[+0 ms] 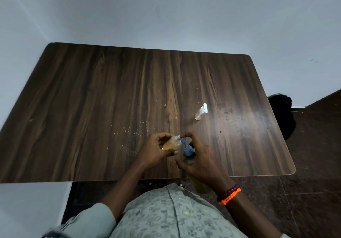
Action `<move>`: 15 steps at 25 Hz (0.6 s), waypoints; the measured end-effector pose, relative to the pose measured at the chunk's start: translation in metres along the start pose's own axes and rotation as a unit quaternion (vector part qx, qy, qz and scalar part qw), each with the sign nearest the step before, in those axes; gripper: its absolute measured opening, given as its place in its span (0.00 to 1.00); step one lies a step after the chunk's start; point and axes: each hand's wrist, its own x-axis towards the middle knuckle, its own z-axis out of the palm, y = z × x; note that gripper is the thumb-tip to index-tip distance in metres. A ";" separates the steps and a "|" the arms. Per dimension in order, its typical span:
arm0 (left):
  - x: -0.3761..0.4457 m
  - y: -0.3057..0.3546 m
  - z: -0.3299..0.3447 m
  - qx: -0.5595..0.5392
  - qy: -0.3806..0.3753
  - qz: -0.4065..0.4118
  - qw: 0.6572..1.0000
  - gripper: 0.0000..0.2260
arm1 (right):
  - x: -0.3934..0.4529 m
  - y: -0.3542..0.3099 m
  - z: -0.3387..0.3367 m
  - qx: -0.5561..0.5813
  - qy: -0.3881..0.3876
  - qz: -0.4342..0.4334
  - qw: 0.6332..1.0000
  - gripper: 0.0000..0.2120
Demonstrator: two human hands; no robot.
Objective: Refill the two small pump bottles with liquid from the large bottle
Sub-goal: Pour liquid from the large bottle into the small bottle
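Small amber-filled pump bottle (171, 143) tilted in your left hand (156, 151), fingers curled round it, open neck touching the blue nozzle (185, 145) of the large bottle (200, 186) your right hand (201, 162) grips, over the table's (92, 108) near edge.

Two hands, the left hand (156, 150) and right hand (200, 159), appear at lower centre of the frame. Two small bottles are visible: one amber-filled bottle (172, 143) at lower centre, one clear bottle (199, 113) with a white pump, right of centre. One large bottle (200, 186) shows at lower centre, topped by one blue pump (186, 148). One counter (92, 99) fills mid-frame. Two bracelets (229, 194) circle one wrist, lower right.
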 end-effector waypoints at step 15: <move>-0.003 -0.002 0.000 0.019 -0.044 0.006 0.999 0.23 | -0.007 0.010 0.018 0.020 0.071 0.012 0.997 0.19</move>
